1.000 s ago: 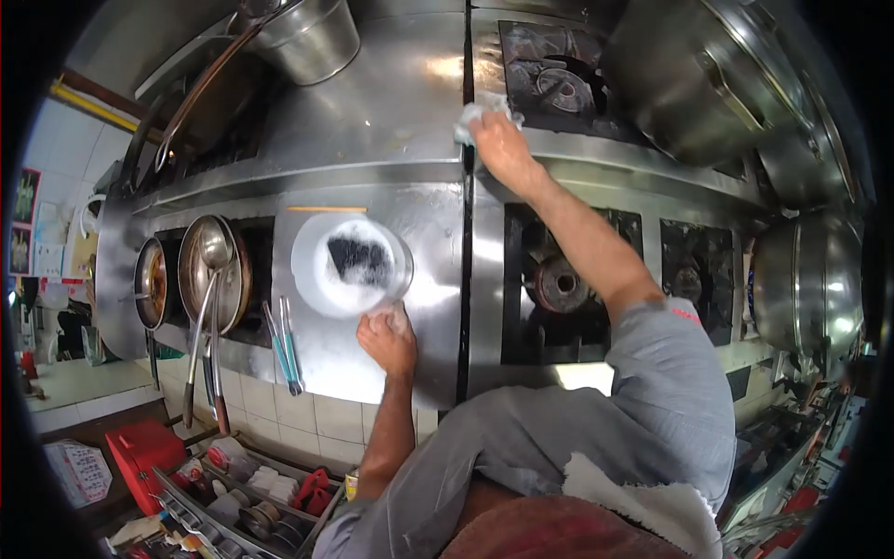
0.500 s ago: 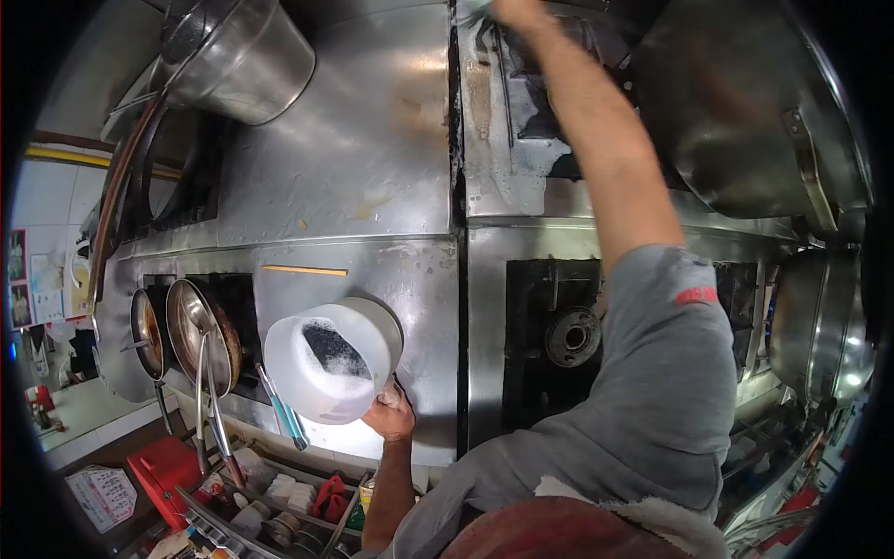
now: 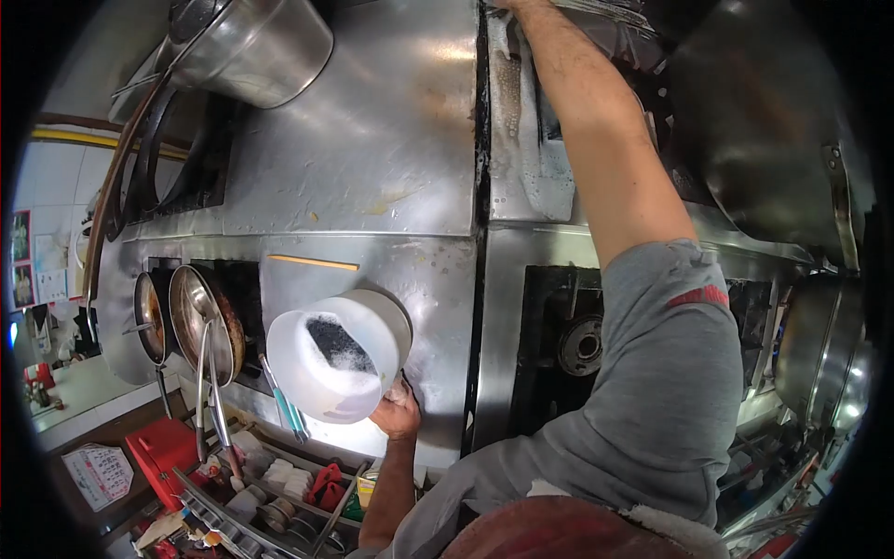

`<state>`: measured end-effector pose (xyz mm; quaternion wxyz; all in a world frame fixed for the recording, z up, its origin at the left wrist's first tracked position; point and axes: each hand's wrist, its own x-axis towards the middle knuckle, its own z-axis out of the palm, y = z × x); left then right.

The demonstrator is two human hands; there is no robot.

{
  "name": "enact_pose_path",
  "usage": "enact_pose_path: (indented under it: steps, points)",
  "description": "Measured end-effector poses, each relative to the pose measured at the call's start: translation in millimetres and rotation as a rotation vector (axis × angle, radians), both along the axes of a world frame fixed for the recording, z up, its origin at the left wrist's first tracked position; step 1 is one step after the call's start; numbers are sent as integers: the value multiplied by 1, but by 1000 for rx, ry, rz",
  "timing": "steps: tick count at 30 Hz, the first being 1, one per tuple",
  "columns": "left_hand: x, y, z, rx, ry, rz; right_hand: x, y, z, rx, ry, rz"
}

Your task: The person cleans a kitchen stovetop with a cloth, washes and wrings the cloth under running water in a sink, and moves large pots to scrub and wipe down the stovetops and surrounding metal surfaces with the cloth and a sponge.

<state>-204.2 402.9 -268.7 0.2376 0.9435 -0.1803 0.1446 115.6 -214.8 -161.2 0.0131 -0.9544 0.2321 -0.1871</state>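
My left hand (image 3: pixel 398 410) grips the lower right side of a white plastic tub (image 3: pixel 396 321), its fingers partly hidden. The tub is tilted toward me over the steel stove top, with white suds (image 3: pixel 346 377) around a dark patch inside. At the top edge of the view, only a sliver of my right hand (image 3: pixel 505 4) shows; its fingers are cut off by the frame. That arm reaches across the right-hand stove, above a foamy, wet steel strip (image 3: pixel 540 177). Whatever the right hand holds is out of sight.
Two pans (image 3: pixel 200 289) with tongs (image 3: pixel 216 396) sit to the left, near a teal-handled tool (image 3: pixel 291 410). A wooden stick (image 3: pixel 314 263) lies behind the tub. A steel pot (image 3: pixel 270 56) stands at upper left, a large wok-like vessel (image 3: pixel 764 121) at right. Gas burner (image 3: pixel 582 345) is nearby.
My right hand has moved farther up, almost out of the frame, and the pale bluish thing by it no longer shows. The view has shifted slightly; my left hand stays on the tub.
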Motion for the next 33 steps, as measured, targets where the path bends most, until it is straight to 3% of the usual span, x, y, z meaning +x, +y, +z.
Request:
enact_pose_path:
  steps: [1, 4, 5, 7, 9, 10, 12, 14, 16, 18, 21, 23, 26, 28, 30, 32, 33]
  points:
    - [2, -3, 9, 106, 14, 1, -9, 14, 0, 18, 30, 67]
    - [-4, 13, -6, 100, 102, 2, -60, 63, 10, 49, 150, 265]
    - [-3, 18, -12, 143, 170, 20, -73, 75, 1, -61, 235, 341]
    - [0, 12, -3, 127, 90, -4, -146, 151, 37, 221, 281, 247]
    - [3, 7, 1, 104, 3, -26, -196, 189, 27, 293, 191, 347]
    - [3, 8, 2, 95, 4, -6, -217, 203, 30, 140, 110, 401]
    - [5, 7, 2, 88, 0, 23, -198, 186, 10, 138, -40, 425]
    - [3, 9, 6, 82, 167, 21, -147, 149, 24, 177, 101, 174]
    - [1, 13, -6, 56, 178, 38, -65, 73, -12, 217, -177, -36]
    - [6, 9, -6, 22, 177, 50, -38, 54, -5, 241, -247, -87]
    - [7, 4, 11, 74, 46, -6, -48, 53, 3, 282, -78, -8]
    - [4, 2, 14, 88, -31, -18, -86, 75, 13, 227, 131, 233]
    - [4, 7, 7, 74, 25, -47, -184, 154, 15, 438, 100, 329]
    - [1, 7, 9, 107, 49, -34, -236, 202, 22, 354, 54, 360]
    - [3, 7, 9, 84, -29, -55, -242, 214, 26, 321, 184, 288]
    - [5, 6, 6, 64, -17, -45, -212, 192, 22, 342, -39, 315]
    - [4, 6, 5, 38, -7, -38, -186, 169, 19, 289, 0, 241]
